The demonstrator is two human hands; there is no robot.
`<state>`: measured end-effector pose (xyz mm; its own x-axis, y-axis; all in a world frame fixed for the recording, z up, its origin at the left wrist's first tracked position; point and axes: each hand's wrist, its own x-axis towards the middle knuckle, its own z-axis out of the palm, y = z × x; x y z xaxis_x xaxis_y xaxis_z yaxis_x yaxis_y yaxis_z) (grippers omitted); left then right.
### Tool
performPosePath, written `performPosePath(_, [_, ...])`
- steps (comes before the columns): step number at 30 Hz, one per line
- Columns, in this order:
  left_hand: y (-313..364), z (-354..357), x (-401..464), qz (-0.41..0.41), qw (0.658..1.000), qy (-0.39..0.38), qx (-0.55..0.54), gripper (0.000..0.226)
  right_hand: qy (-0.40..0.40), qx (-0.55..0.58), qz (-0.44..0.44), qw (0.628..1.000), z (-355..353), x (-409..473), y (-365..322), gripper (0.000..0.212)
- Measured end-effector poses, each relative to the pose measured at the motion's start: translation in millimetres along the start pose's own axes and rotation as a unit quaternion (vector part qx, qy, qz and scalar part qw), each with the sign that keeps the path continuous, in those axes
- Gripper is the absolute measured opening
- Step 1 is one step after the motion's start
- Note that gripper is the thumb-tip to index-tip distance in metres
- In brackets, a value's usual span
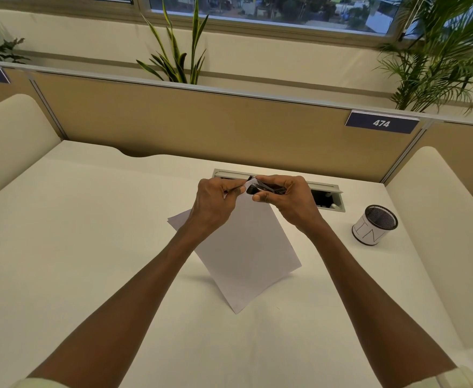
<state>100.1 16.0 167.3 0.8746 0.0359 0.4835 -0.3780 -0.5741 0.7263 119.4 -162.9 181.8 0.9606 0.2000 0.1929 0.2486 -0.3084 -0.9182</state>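
The left hand [215, 203] pinches the paper [246, 247] by its top corner, over the middle of the desk [89, 247]; the right hand [285, 200] grips a black clip [253, 189] there. Light, floppy sheets probably slide apart, so pinch close beside the clip.

Bare forearms [134, 292] outstretched, left hand [214, 204] and right hand [290, 201] close together, both in pinch grips.

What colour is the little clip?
Black; the head view shows the clip at the top of the paper, held by the right hand.
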Motion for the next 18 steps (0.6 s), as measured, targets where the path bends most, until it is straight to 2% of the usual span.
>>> performPosePath(18, [-7.2, 4.9, 1.5, -0.006, 1.000, 0.016, -0.006, 0.019, 0.006, 0.012, -0.008, 1.000, -0.4, 0.7, -1.2, 0.037])
